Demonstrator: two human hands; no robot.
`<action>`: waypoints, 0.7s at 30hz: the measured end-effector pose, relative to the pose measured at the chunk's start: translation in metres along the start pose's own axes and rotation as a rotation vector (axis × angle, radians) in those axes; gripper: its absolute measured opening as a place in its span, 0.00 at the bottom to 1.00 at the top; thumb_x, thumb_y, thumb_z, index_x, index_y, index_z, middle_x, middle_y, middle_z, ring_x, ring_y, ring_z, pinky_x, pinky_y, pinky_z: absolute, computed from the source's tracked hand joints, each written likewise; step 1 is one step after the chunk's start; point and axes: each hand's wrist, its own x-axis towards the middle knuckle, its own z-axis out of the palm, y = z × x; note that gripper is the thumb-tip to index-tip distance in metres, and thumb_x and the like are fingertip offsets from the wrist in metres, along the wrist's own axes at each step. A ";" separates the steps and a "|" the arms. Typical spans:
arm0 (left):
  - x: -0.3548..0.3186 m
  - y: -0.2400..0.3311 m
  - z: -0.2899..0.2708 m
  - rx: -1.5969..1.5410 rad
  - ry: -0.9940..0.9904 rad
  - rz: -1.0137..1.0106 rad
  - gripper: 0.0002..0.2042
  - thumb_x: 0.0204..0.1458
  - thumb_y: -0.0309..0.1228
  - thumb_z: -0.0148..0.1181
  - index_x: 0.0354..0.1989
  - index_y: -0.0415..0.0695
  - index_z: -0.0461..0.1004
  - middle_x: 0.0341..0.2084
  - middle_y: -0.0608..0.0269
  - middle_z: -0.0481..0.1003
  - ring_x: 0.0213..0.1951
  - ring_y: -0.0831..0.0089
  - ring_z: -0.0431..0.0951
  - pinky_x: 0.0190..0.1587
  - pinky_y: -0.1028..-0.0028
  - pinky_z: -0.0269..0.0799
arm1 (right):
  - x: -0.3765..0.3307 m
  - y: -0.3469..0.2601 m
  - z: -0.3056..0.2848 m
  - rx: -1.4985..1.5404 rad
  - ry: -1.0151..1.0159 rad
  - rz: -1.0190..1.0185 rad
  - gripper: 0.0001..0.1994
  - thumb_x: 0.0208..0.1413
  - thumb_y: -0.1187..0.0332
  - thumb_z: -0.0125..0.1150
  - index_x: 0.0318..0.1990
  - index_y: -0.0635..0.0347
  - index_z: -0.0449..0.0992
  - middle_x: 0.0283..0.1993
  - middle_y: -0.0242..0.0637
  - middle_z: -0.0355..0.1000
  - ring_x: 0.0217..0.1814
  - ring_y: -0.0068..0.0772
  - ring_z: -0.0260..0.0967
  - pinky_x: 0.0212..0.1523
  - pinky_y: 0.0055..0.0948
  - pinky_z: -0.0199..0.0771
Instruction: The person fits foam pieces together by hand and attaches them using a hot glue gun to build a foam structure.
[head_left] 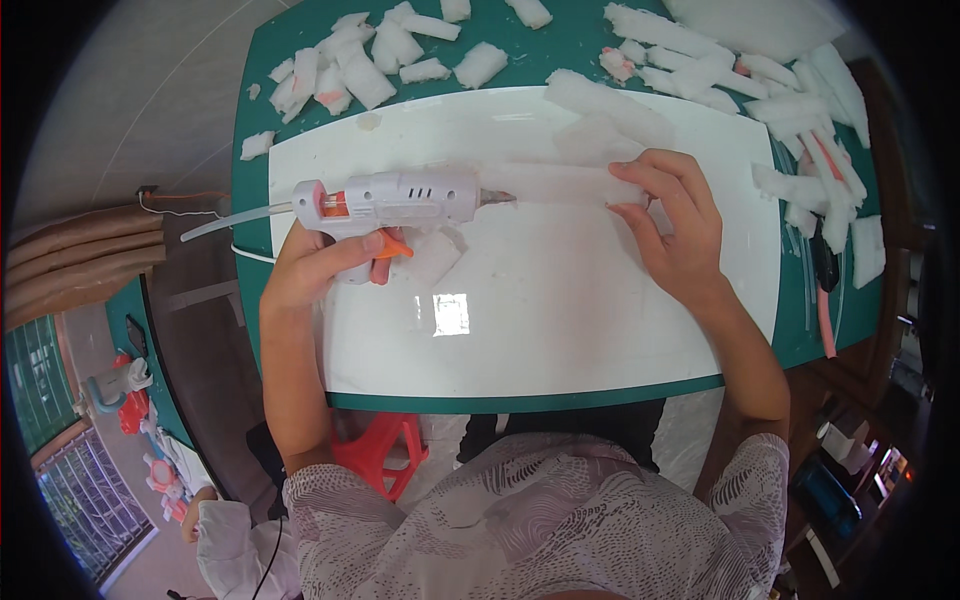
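Note:
My left hand (325,258) is closed round the grip of a white hot glue gun (415,197), with fingers at its orange trigger (394,246). A clear glue stick (240,220) juts from the gun's back end. The metal nozzle points right, at the left part of a long, thin white foam strip (560,186); whether it touches cannot be told. My right hand (672,218) pinches that strip's right end between thumb and fingers. Under the gun, a small white foam piece (435,258) lies on the glossy white board (560,330).
Loose white foam pieces (360,70) lie at the far left of the green table (540,45), more (700,75) at the far right. A black-handled tool (823,258) rests at the right edge. A red stool (385,452) stands below. Another person's white-clothed body (240,545) shows lower left.

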 end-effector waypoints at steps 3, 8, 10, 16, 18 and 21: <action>0.000 0.000 -0.001 -0.016 0.004 -0.025 0.15 0.51 0.29 0.64 0.46 0.35 0.76 0.31 0.55 0.79 0.22 0.70 0.76 0.26 0.72 0.70 | 0.000 0.000 0.001 -0.017 0.014 -0.019 0.16 0.49 0.83 0.68 0.47 0.61 0.79 0.47 0.41 0.71 0.45 0.35 0.73 0.36 0.23 0.77; 0.001 -0.001 0.000 -0.062 0.023 -0.059 0.14 0.51 0.29 0.64 0.45 0.35 0.77 0.30 0.54 0.79 0.21 0.69 0.76 0.24 0.72 0.70 | -0.001 0.005 0.002 -0.031 0.018 -0.067 0.16 0.50 0.82 0.68 0.47 0.61 0.80 0.47 0.41 0.71 0.45 0.37 0.73 0.39 0.25 0.76; 0.001 -0.001 0.001 -0.070 0.035 -0.064 0.14 0.51 0.29 0.64 0.44 0.34 0.77 0.29 0.55 0.79 0.20 0.69 0.76 0.24 0.72 0.69 | -0.001 0.005 0.002 -0.032 0.018 -0.077 0.16 0.50 0.82 0.68 0.47 0.61 0.80 0.47 0.41 0.72 0.45 0.37 0.73 0.39 0.26 0.76; 0.002 -0.001 0.001 -0.047 0.051 -0.050 0.13 0.51 0.29 0.64 0.43 0.34 0.77 0.26 0.55 0.78 0.20 0.70 0.75 0.24 0.72 0.69 | -0.001 0.006 0.001 -0.056 0.017 -0.087 0.15 0.50 0.82 0.67 0.47 0.61 0.80 0.47 0.41 0.72 0.45 0.37 0.73 0.40 0.25 0.77; 0.002 -0.001 0.000 -0.044 0.047 -0.052 0.13 0.51 0.29 0.64 0.43 0.34 0.77 0.26 0.55 0.78 0.20 0.70 0.75 0.24 0.72 0.68 | -0.001 0.007 0.001 -0.043 0.026 -0.084 0.15 0.50 0.82 0.67 0.46 0.61 0.80 0.47 0.41 0.72 0.45 0.37 0.73 0.40 0.25 0.77; 0.002 0.001 0.001 -0.038 0.048 -0.063 0.13 0.51 0.29 0.64 0.42 0.34 0.77 0.26 0.54 0.78 0.20 0.70 0.75 0.24 0.72 0.68 | -0.001 0.007 0.001 -0.053 0.030 -0.088 0.15 0.51 0.82 0.67 0.47 0.61 0.80 0.47 0.41 0.72 0.45 0.37 0.74 0.40 0.25 0.78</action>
